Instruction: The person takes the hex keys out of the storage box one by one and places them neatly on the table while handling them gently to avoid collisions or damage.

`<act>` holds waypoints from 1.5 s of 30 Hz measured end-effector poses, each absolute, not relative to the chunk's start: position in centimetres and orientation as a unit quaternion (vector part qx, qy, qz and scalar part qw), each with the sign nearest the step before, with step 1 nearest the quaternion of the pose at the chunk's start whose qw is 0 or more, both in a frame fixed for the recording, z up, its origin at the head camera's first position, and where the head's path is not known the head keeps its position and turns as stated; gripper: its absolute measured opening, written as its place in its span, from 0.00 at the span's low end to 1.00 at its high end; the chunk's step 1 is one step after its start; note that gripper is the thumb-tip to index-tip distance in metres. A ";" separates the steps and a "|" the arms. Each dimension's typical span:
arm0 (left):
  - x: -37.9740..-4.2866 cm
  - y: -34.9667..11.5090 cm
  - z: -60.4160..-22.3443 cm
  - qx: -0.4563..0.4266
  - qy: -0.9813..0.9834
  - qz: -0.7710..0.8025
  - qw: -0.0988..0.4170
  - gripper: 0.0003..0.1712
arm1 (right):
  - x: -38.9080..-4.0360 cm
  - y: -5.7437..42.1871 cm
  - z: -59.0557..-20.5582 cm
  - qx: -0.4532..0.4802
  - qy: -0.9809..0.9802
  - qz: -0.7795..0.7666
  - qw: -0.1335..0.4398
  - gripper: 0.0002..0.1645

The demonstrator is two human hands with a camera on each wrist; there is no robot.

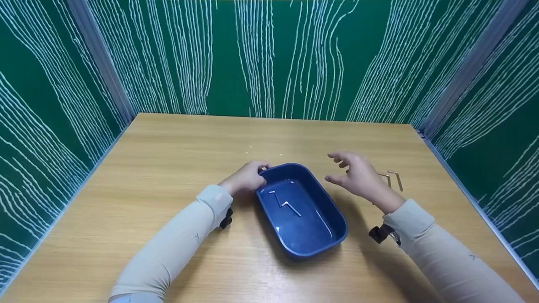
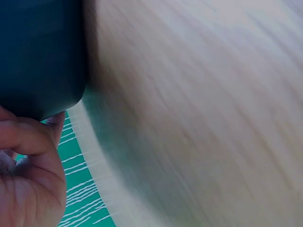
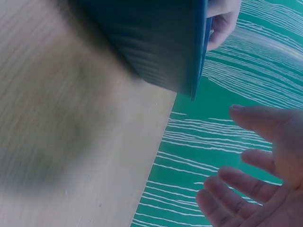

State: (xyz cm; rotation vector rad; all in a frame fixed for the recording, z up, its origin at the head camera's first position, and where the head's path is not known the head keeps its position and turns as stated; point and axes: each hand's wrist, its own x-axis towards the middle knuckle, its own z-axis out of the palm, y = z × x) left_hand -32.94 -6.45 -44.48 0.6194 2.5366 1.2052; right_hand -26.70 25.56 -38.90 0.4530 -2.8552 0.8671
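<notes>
A blue rectangular tray (image 1: pixel 301 235) with rounded corners sits at an angle in the middle of the table. Inside it lie two L-shaped metal pieces that look like hex keys (image 1: pixel 291 207). My left hand (image 1: pixel 248 176) grips the tray's far left corner, thumb at the rim; the left wrist view shows its curled fingers (image 2: pixel 31 137) against the tray's end. To the right of the tray, my right hand (image 1: pixel 356 174) hovers with fingers spread and nothing between them. Behind that hand, two more hex keys (image 1: pixel 396 180) lie on the table, one partly hidden by it.
The wooden table (image 1: pixel 189 139) is walled by green panels (image 1: pixel 227 63) with white wavy lines at the back and both sides. A few tiny pale specks (image 1: pixel 281 155) lie beyond the tray. Each wrist carries a small black camera (image 1: pixel 380 233).
</notes>
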 end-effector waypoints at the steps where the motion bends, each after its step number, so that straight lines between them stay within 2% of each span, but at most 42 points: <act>1: -33.0 -6.5 -44.4 0.217 0.874 0.413 0.134 0.25 | -26.7 25.4 -38.9 0.151 -0.944 0.286 0.060 0.38; 9: -33.0 -6.7 -44.0 0.235 0.871 0.405 0.146 0.26 | -26.3 24.1 -38.9 0.168 -0.943 0.282 0.055 0.36; 18: -33.2 -7.2 -43.4 0.214 0.860 0.420 0.195 0.24 | -25.8 22.6 -39.1 0.185 -0.935 0.299 0.048 0.34; 25: -33.4 -7.4 -43.5 0.213 0.860 0.423 0.189 0.20 | -25.6 21.4 -39.2 0.197 -0.935 0.295 0.018 0.31; 33: -33.4 -7.4 -44.0 0.207 0.850 0.446 0.192 0.22 | -25.6 19.8 -39.9 0.214 -0.931 0.295 -0.017 0.27; 39: -33.2 -7.4 -44.2 0.208 0.844 0.458 0.185 0.23 | -25.5 18.9 -40.3 0.222 -0.931 0.287 -0.039 0.29; 45: -33.2 -7.2 -44.6 0.211 0.842 0.464 0.176 0.23 | -25.7 18.4 -41.3 0.240 -0.931 0.274 -0.037 0.29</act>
